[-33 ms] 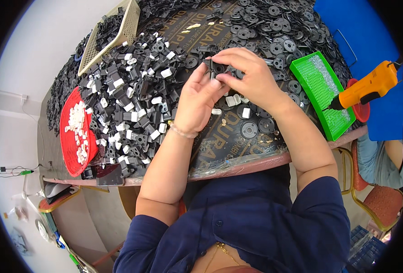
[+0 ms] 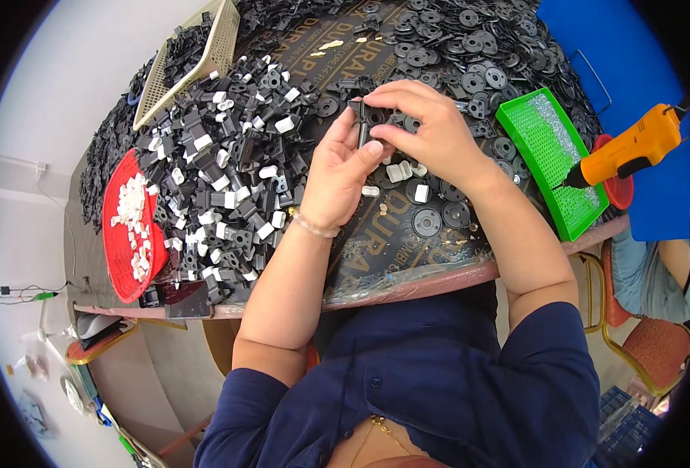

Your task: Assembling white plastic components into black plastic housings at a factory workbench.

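Above the middle of the table, my left hand (image 2: 337, 183) pinches a small black plastic part (image 2: 362, 125) between thumb and fingers. From the right, my right hand (image 2: 431, 132) curls toward the same part, index finger and thumb at its edge. The fingers partly hide the part, so its full shape does not show. Under my hands lie a few white plastic caps (image 2: 398, 172) and round black discs (image 2: 427, 222). A large heap of black plastic parts with white caps (image 2: 228, 171) spreads to the left of my left hand.
On the left are a red tray (image 2: 119, 257) of white pieces and a beige basket (image 2: 152, 93) of black parts. An orange electric screwdriver (image 2: 629, 148) rests over a green tray (image 2: 513, 117) of screws. Black discs (image 2: 477, 47) cover the far right. Someone's leg (image 2: 641, 269) shows beyond the table.
My left thumb has shifted slightly down, away from my right thumb, and more of the black part shows between them. Nothing else has visibly moved.
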### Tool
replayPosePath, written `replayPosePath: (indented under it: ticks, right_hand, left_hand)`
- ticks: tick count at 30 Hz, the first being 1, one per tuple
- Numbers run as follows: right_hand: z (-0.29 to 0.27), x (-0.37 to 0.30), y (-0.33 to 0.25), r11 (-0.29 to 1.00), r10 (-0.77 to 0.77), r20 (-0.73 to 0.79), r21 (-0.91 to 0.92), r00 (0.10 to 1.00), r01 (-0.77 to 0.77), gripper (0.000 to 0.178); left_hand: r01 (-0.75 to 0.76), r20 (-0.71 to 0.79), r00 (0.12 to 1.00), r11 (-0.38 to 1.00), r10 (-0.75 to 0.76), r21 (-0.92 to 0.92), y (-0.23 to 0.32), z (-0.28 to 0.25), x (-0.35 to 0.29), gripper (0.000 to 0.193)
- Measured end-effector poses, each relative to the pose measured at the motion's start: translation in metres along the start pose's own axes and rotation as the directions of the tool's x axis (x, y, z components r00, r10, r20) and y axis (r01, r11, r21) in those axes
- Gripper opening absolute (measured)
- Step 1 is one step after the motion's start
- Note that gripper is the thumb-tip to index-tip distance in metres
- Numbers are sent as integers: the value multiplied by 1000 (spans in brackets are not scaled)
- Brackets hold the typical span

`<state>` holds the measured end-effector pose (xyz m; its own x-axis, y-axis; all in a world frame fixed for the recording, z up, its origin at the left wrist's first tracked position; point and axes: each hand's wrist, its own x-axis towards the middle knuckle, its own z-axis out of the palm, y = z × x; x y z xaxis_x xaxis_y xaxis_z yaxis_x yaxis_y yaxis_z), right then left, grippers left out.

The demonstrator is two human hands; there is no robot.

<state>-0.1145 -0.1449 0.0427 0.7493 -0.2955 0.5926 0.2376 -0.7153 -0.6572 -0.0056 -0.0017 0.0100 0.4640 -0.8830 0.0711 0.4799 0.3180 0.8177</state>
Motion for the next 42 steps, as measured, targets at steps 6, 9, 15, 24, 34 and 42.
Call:
replayPosePath:
  ticks: [6,9,15,24,34,42]
  right_hand:
    - [-5,0,15,868,329,175,332,928,-370,29]
    - [-12,4,5,835,443,230,246,866,-492,29]
    - [-11,3,-4,867,405,201,226,892,-444,28]
    - [-6,4,-2,938,346,412,-159,843,-307,19]
    - [7,-6,1,948,318,355,-95,879,-305,17]
    - [22,-7,6,676,476,182,550,861,-490,19]
  left_hand:
    - [-73,-4,997,961,77,266,-3,2,-1,36]
    - [-17,-114,990,865,86,501,1,-9,-1,25]
    - [-75,-82,982,759,167,647,8,-4,-6,18]
    - [-1,-56,998,971,-12,-238,6,-34,8,14]
    - [-77,-100,994,967,54,-242,14,-24,6,34]
    - [-141,-227,966,987,121,-75,8,-15,5,47]
